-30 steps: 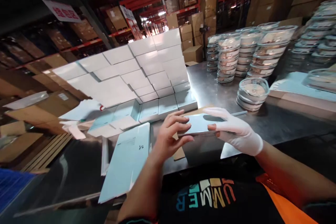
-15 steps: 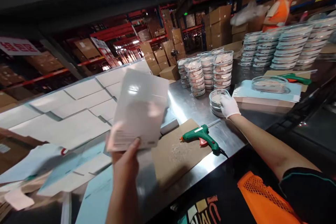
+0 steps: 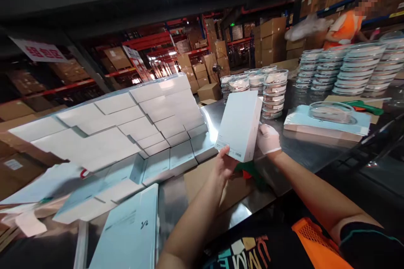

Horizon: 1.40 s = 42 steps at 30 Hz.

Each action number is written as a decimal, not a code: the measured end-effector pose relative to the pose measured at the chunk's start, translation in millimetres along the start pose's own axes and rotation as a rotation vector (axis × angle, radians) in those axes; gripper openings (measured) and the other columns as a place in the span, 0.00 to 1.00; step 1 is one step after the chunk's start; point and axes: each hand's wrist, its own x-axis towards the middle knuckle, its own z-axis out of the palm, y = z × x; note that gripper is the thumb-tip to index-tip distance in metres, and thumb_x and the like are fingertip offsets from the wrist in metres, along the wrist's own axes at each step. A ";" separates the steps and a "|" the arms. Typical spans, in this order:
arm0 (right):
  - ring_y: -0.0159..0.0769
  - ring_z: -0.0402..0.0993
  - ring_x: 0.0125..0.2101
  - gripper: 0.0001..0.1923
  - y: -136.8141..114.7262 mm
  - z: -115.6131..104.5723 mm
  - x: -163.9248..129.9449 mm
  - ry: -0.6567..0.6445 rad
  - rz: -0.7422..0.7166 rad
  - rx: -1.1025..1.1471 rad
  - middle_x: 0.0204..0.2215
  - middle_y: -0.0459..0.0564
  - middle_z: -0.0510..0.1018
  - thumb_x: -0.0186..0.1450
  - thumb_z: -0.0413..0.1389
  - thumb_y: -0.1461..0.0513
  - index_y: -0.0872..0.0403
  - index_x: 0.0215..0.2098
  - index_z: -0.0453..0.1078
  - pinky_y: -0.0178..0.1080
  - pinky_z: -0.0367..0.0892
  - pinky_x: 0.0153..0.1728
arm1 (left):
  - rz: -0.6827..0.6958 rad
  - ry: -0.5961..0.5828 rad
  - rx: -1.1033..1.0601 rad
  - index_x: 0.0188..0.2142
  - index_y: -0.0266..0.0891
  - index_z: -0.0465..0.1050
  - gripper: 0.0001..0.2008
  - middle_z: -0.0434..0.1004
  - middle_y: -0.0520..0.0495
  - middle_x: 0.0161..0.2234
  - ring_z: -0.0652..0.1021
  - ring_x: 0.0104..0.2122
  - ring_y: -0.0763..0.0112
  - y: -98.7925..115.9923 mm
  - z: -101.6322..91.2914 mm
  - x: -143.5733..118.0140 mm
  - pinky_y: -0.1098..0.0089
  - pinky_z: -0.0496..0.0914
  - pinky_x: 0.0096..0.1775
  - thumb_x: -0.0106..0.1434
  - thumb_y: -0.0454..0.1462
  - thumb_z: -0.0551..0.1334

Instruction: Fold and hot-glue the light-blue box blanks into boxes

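Note:
My bare left hand (image 3: pixel 225 163) grips the lower left corner of a white box (image 3: pixel 238 124), thumb on its front face. The box is held tilted above the metal table, small print along its lower edge. My right hand (image 3: pixel 268 138), in a white glove, is closed at the box's right edge, its fingertips partly hidden behind it. Below the box lies a green glue gun (image 3: pixel 259 178), mostly covered, on a brown cardboard sheet (image 3: pixel 202 176). Stacked round clear dishes (image 3: pixel 274 94) stand just behind the box.
White boxes (image 3: pixel 126 122) are piled at left, with a larger pale-blue box (image 3: pixel 126 227) in front. At right, a clear dish (image 3: pixel 331 111) rests on a blue-topped stack beside another green glue gun (image 3: pixel 366 107). A person in an orange vest (image 3: pixel 344 29) stands beyond several tall dish stacks (image 3: pixel 356 69).
My left hand has brought the white box rightward, over the glue gun. My right hand has gone from the low round dishes to the box's right edge; those dishes no longer show.

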 end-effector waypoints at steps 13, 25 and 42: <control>0.33 0.70 0.29 0.17 -58.1 -104.9 41.2 0.172 0.060 0.395 0.30 0.49 0.80 0.60 0.69 0.50 0.55 0.32 0.77 0.39 0.67 0.34 | 0.561 0.377 0.527 0.71 0.50 0.58 0.60 0.76 0.41 0.62 0.79 0.59 0.53 45.8 -111.7 -94.1 0.58 0.75 0.58 0.42 0.42 0.85; 0.32 0.71 0.30 0.18 -116.3 -95.3 34.9 -0.019 -0.075 0.504 0.30 0.52 0.81 0.59 0.71 0.49 0.55 0.30 0.78 0.41 0.67 0.35 | 0.595 0.620 0.826 0.64 0.48 0.66 0.50 0.73 0.41 0.62 0.77 0.58 0.50 30.4 -157.1 -156.5 0.57 0.73 0.56 0.43 0.45 0.81; 0.54 0.77 0.63 0.36 -68.6 -20.0 -83.1 -0.551 -0.294 0.470 0.65 0.62 0.76 0.74 0.56 0.40 0.50 0.71 0.68 0.54 0.74 0.63 | 0.436 0.497 1.114 0.56 0.38 0.69 0.46 0.79 0.35 0.51 0.80 0.51 0.44 -12.6 -152.6 -155.0 0.46 0.77 0.54 0.42 0.49 0.83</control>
